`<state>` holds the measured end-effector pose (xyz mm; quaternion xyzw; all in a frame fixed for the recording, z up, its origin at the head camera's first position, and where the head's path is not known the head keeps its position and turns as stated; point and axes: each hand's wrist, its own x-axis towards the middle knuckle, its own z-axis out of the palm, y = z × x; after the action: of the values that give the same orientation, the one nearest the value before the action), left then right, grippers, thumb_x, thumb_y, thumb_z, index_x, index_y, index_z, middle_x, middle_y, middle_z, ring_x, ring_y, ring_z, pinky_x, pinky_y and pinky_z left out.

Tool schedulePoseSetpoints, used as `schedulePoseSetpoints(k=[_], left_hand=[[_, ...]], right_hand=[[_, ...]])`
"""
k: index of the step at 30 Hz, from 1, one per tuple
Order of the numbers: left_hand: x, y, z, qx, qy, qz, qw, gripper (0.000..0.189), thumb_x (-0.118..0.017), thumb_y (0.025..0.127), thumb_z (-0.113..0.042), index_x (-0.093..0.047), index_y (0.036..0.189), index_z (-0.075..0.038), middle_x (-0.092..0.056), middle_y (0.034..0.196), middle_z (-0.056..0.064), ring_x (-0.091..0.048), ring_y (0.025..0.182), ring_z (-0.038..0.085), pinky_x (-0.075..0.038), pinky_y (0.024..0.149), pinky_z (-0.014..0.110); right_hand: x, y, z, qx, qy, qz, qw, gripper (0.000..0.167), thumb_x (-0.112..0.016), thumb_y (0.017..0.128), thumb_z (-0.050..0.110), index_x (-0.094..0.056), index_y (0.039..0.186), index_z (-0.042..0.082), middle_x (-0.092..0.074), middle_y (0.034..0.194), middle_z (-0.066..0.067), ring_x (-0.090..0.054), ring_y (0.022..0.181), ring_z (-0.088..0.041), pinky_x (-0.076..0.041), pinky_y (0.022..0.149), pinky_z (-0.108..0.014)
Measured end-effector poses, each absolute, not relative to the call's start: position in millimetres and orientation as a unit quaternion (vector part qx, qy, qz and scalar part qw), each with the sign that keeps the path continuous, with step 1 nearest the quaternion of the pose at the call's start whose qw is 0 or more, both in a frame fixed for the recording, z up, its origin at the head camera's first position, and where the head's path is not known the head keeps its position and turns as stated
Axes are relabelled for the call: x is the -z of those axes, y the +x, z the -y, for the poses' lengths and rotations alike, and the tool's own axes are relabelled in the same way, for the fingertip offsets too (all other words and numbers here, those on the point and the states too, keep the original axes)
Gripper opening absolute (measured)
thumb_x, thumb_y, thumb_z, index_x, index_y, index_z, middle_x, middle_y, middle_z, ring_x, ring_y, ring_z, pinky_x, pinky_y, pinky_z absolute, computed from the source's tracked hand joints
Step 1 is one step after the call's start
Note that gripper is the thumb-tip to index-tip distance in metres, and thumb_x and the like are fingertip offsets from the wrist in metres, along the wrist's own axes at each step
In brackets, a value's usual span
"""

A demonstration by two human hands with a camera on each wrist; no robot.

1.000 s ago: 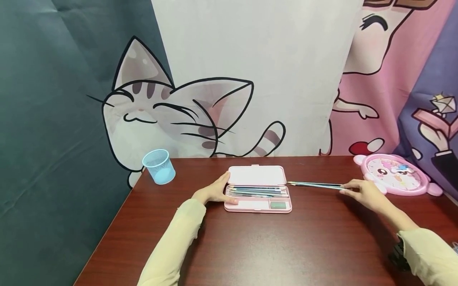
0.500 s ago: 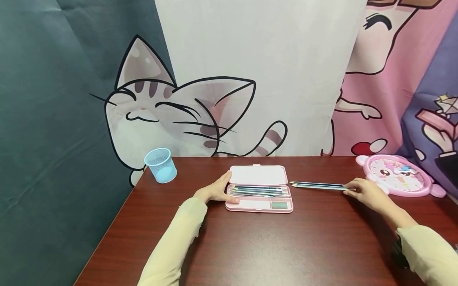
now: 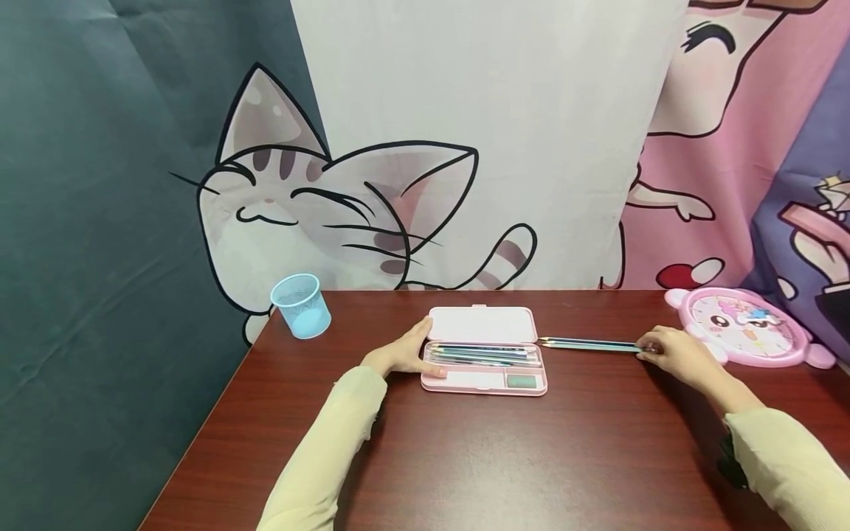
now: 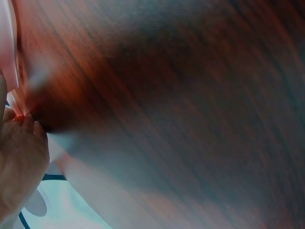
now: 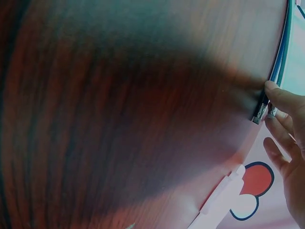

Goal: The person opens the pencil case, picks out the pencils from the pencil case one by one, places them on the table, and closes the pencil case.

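Head view: near the desk [image 3: 494, 457]'s back edge, the right grip [image 3: 674, 358] pinches pencils [image 3: 589, 344], which a loosened pinch could splay against the pink case [image 3: 482, 325] touched by the straight-fingered left grip [image 3: 403, 355].

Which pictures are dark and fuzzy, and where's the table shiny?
Head view: bright, mostly clear, pale glare on the brown wood-grain table low in the middle; left wrist view: dim, hazy, pale sheen beside dark shadow; right wrist view: likewise, with the slim blue and green pencils looking curved.
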<state>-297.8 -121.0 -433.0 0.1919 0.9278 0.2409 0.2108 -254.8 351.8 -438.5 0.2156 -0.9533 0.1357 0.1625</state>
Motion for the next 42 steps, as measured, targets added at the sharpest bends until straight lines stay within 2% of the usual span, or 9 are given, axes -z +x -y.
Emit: schedulePoseSetpoints(k=[17, 22, 27, 33, 38, 42], left_hand=[[433, -297, 123, -0.258, 0.189, -0.923, 0.214, 0.114, -0.074, 0.07, -0.048, -0.001, 0.148, -0.01, 0.002, 0.156, 0.005, -0.003, 0.143, 0.019, -0.012, 0.115, 0.04], [432, -297, 124, -0.256, 0.188, -0.924, 0.211, 0.113, -0.074, 0.07, -0.047, -0.002, 0.148, -0.01, 0.002, 0.156, 0.005, -0.003, 0.143, 0.02, -0.012, 0.115, 0.04], [432, -297, 124, -0.252, 0.191, -0.926, 0.207, 0.113, -0.074, 0.07, -0.047, -0.002, 0.148, -0.009, 0.002, 0.156, 0.005, -0.003, 0.143, 0.019, -0.012, 0.115, 0.039], [432, -298, 123, -0.255, 0.193, -0.925, 0.206, 0.113, -0.075, 0.07, -0.047, -0.001, 0.148, -0.009, 0.001, 0.156, 0.006, -0.003, 0.143, 0.019, -0.012, 0.116, 0.038], [433, -298, 123, -0.25, 0.193, -0.926, 0.205, 0.114, -0.074, 0.07, -0.048, -0.001, 0.148, -0.01, 0.002, 0.156, 0.004, -0.003, 0.143, 0.019, -0.012, 0.115, 0.039], [434, -298, 122, -0.253, 0.196, -0.925, 0.204, 0.115, -0.074, 0.069, -0.049, -0.001, 0.148, -0.009, 0.001, 0.156, 0.005, -0.003, 0.143, 0.019, -0.013, 0.115, 0.039]], right_hand=[[441, -257, -347, -0.122, 0.227, 0.949, 0.183, 0.015, -0.078, 0.064, 0.006, -0.067, 0.074, 0.008, -0.058, 0.068, 0.001, -0.054, 0.061, -0.015, -0.043, 0.055, -0.03], [436, -259, -328, -0.143, 0.233, 0.945, 0.179, 0.014, -0.077, 0.068, 0.01, -0.068, 0.078, 0.008, -0.061, 0.072, 0.0, -0.058, 0.067, -0.022, -0.046, 0.06, -0.035], [432, -260, -289, -0.197, 0.245, 0.935, 0.161, 0.014, -0.074, 0.072, 0.01, -0.069, 0.084, 0.006, -0.065, 0.079, -0.004, -0.061, 0.075, -0.025, -0.048, 0.066, -0.038], [433, -259, -238, -0.26, 0.28, 0.914, 0.135, 0.011, -0.072, 0.076, 0.011, -0.069, 0.086, 0.008, -0.065, 0.081, -0.001, -0.06, 0.075, -0.017, -0.048, 0.067, -0.033], [433, -257, -208, -0.284, 0.306, 0.905, 0.082, 0.011, -0.07, 0.079, 0.012, -0.07, 0.089, 0.008, -0.064, 0.085, 0.0, -0.057, 0.075, -0.012, -0.047, 0.066, -0.027], [432, -256, -196, -0.286, 0.322, 0.902, 0.033, 0.015, -0.067, 0.081, 0.013, -0.068, 0.094, 0.005, -0.065, 0.087, -0.003, -0.057, 0.075, -0.01, -0.047, 0.065, -0.024]])
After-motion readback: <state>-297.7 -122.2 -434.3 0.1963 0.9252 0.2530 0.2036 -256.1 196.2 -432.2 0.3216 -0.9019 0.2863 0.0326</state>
